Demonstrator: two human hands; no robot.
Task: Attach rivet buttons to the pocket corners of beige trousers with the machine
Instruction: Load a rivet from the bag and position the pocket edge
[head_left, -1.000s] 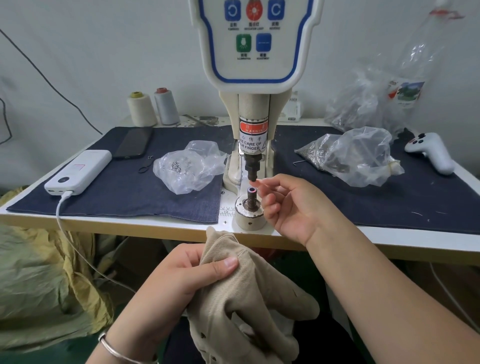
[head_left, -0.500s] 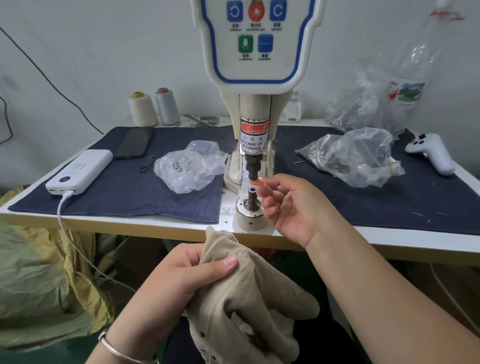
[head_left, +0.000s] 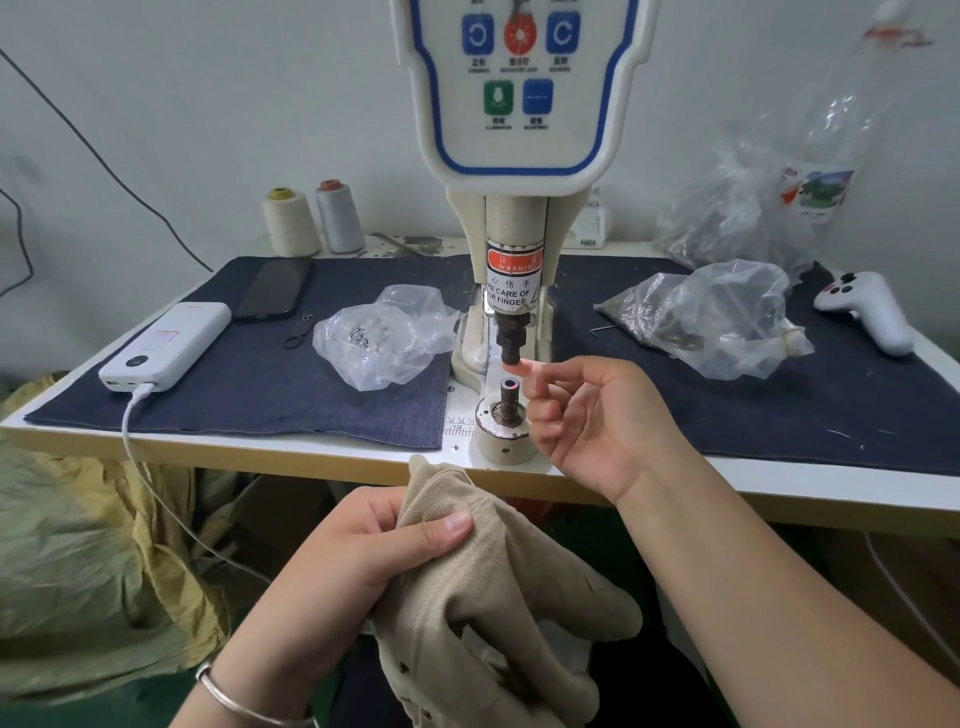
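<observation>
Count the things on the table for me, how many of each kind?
Thread cones: 2 (cream, grey)
Plastic bags: 3 (left, right, back)
Phone: 1
Power bank: 1
White controller: 1
Rivet machine: 1
Total: 9

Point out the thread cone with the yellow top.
It is the cream thread cone on the left of the pair at the table's back; the grey cone beside it has a reddish-brown top.
</observation>
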